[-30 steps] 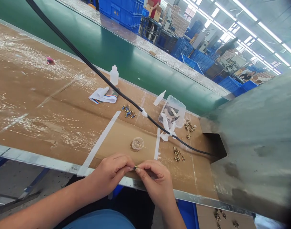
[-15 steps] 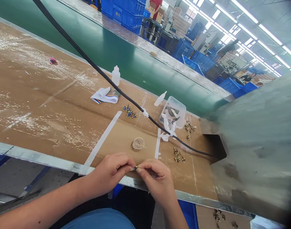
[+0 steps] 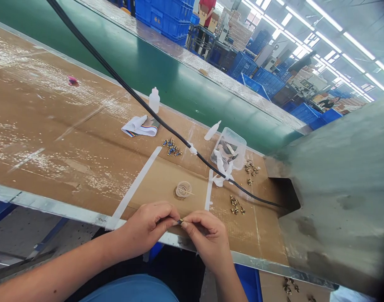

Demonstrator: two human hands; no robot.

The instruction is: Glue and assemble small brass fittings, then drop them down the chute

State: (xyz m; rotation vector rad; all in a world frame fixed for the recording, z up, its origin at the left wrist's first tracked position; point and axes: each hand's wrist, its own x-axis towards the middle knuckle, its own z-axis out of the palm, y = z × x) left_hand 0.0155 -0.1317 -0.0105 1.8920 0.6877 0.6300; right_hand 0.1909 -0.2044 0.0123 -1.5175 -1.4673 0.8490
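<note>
Between the fingertips of both hands is a small brass-coloured and blue metal part [image 3: 180, 221], mostly hidden. My left hand [image 3: 150, 224] pinches its left end with thumb and forefinger. From the other side my right hand [image 3: 207, 235] pinches it too. Just beyond the hands stands a small clear cup [image 3: 183, 190] with a thin stick across it. A pile of blue and brass parts [image 3: 172, 147] lies farther left, and a pile of plain brass-coloured parts [image 3: 236, 204] lies to the right.
A black cable [image 3: 125, 86] crosses above the cardboard-covered bench [image 3: 94, 155]. Toward the back are a white bottle [image 3: 154, 100], a folded cloth [image 3: 141, 126], a small squeeze bottle [image 3: 212, 131] and a clear plastic box [image 3: 242, 144]. A metal housing [image 3: 336, 188] bounds the right side.
The hands keep the same pinch on the small part. The whole view has shifted very slightly; the things on the bench have not moved.
</note>
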